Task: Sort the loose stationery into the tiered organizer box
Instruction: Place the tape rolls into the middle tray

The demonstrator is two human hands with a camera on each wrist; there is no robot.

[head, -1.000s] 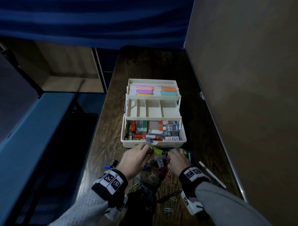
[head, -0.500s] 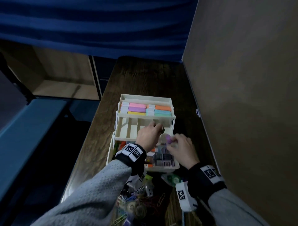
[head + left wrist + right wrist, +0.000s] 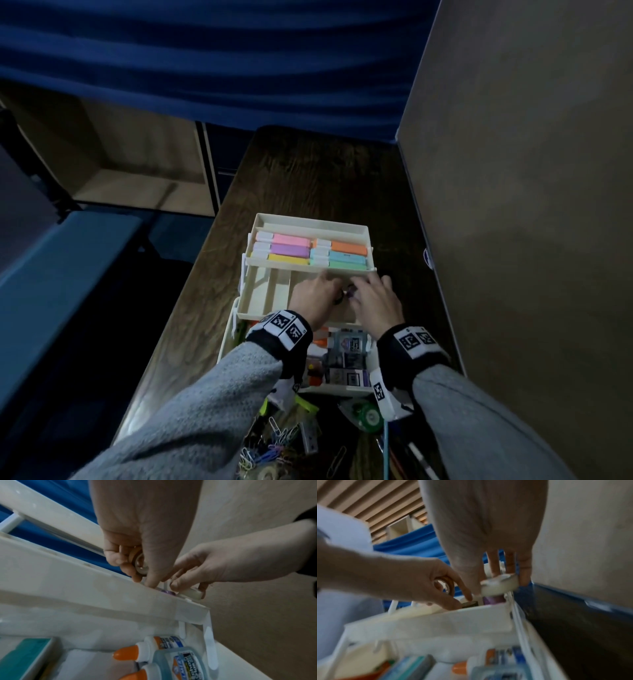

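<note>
Left hand (image 3: 137, 536): fingers curled round a small brown tape roll (image 3: 139, 562) over the organizer box (image 3: 263, 294) middle tier
Right hand (image 3: 486, 534): pinching a white tape roll (image 3: 499, 586) above that tier's right compartment

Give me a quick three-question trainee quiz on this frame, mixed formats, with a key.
1. True or false: the left hand holds a small roll of tape.
2. Which tier are both hands over? A top tray with highlighters B middle tray C bottom bin
3. Fill in: the right hand pinches a ____ roll above a purple roll.

Key: 1 true; 2 B; 3 white
</note>
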